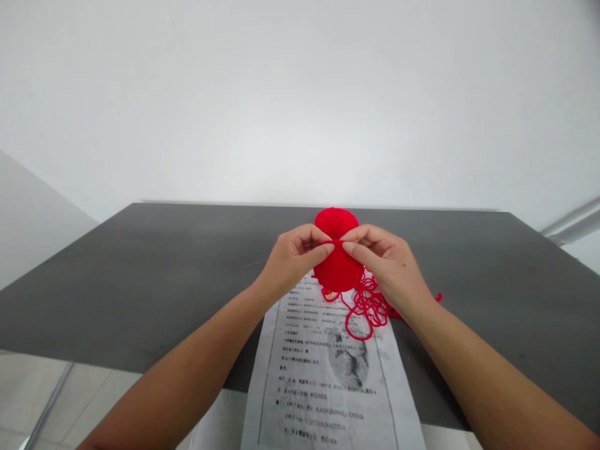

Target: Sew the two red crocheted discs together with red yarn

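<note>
Between both hands hangs a red knitted or crocheted piece with a rounded lower edge. My left hand pinches its top edge from the left, thumb in front and fingers behind. From the right, my right hand pinches the same edge, its fingertips close to the left ones. Just beyond the hands is a rounded red bundle, seemingly a ball of yarn, partly covered by the fingers. Loose loops of red yarn lie below and beside the right hand.
A printed sheet of paper with text and a dark picture lies under the yarn and hangs past the near edge of the dark grey table. A white wall stands behind the table. Metal bars show at the far right.
</note>
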A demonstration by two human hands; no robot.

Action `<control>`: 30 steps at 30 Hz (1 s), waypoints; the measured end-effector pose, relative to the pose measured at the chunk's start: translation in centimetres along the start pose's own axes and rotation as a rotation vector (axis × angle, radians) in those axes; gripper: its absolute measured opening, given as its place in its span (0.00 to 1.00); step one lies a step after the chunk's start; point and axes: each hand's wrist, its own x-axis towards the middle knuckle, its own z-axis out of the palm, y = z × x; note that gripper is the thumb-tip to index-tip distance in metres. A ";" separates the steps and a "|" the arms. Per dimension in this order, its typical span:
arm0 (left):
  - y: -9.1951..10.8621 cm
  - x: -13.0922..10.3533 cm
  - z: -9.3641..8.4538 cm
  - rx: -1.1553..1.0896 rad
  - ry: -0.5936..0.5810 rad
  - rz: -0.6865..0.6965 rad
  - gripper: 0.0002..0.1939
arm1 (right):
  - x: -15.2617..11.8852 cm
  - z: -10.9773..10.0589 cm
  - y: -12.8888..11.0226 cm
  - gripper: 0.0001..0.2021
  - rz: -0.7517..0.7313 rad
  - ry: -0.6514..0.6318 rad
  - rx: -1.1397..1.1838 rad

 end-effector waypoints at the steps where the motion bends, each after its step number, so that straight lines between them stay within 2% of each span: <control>1: 0.0 0.0 0.0 0.013 0.003 0.007 0.10 | 0.0 0.0 0.0 0.09 0.000 -0.004 0.011; 6: 0.0 -0.1 0.0 0.043 0.005 0.032 0.09 | 0.0 0.1 -0.1 0.09 0.004 -0.009 0.027; 15: 0.0 0.0 0.1 -0.083 -0.039 -0.051 0.12 | 0.0 0.0 -0.2 0.08 -0.014 -0.010 -0.011; 30: 0.1 -0.1 0.0 0.117 -0.001 0.061 0.08 | 0.1 0.2 -0.5 0.08 -0.011 -0.028 0.010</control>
